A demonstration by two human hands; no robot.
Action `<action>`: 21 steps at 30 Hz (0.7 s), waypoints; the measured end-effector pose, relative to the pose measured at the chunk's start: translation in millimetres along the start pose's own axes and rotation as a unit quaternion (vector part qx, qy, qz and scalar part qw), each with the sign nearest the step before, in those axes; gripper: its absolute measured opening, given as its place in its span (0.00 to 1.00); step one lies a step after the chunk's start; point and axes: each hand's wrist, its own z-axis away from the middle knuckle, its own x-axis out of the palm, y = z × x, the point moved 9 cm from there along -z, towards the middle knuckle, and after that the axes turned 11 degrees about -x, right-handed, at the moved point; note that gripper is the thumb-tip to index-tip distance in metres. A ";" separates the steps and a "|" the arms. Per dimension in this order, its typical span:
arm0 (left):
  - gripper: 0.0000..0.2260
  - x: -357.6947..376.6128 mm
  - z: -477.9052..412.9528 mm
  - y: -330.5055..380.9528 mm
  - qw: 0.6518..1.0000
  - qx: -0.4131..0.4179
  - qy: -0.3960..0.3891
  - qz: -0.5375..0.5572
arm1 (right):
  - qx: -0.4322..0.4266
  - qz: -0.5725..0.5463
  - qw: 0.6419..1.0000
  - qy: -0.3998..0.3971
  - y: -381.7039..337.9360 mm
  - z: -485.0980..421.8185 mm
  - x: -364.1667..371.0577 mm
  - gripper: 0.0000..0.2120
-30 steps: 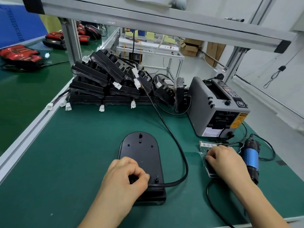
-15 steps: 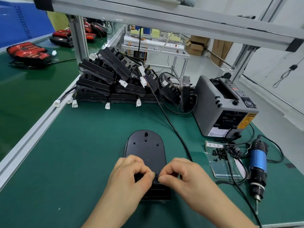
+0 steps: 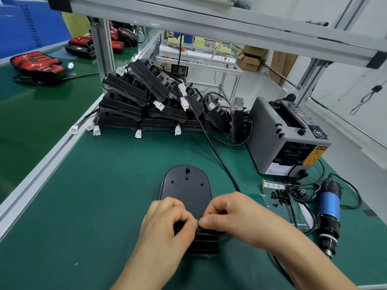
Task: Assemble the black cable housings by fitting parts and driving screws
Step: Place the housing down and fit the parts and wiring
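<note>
Lying flat on the green tabletop (image 3: pixel 100 197), the black oval plastic housing (image 3: pixel 185 191) has its near end pinched by the left hand (image 3: pixel 165 225) fingers; the right hand (image 3: pixel 232 216) fingers press together just beside them, and whatever they hold is hidden.

1. Left hand (image 3: pixel 167 220): palm down, knuckles up, fingers curled tightly. Thumb and forefinger tips meet at its right edge and bear on the near part of the housing (image 3: pixel 184 185).
2. Right hand (image 3: pixel 228 214): palm down, fingers curled under, thumb tip pressed against the forefinger in a pinch. Anything in the pinch is hidden.
3. The pinching tips of both hands touch or nearly touch at centre.
4. Left forearm (image 3: pixel 136 266): bare, enters from bottom centre, angled up and right.
5. Right forearm (image 3: pixel 303 260): bare, enters from bottom right, angled up and left.
</note>
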 end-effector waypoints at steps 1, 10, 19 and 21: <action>0.09 0.2 0.2 -0.4 1.000 0.002 0.002 -0.003 | 0.001 0.004 1.000 -0.009 -0.2 -2.2 -0.2 0.10; 0.09 0.8 0.0 -0.3 1.000 0.013 0.013 -0.016 | -0.020 0.006 0.998 -0.065 -6.7 -3.5 2.4 0.07; 0.11 0.6 1.4 0.5 0.999 0.029 0.013 -0.019 | -0.010 0.001 0.996 -0.086 -2.0 -6.5 2.5 0.05; 0.11 1.5 1.6 0.0 0.999 0.032 0.014 -0.025 | -0.005 0.007 0.997 -0.082 -0.6 -8.5 1.6 0.06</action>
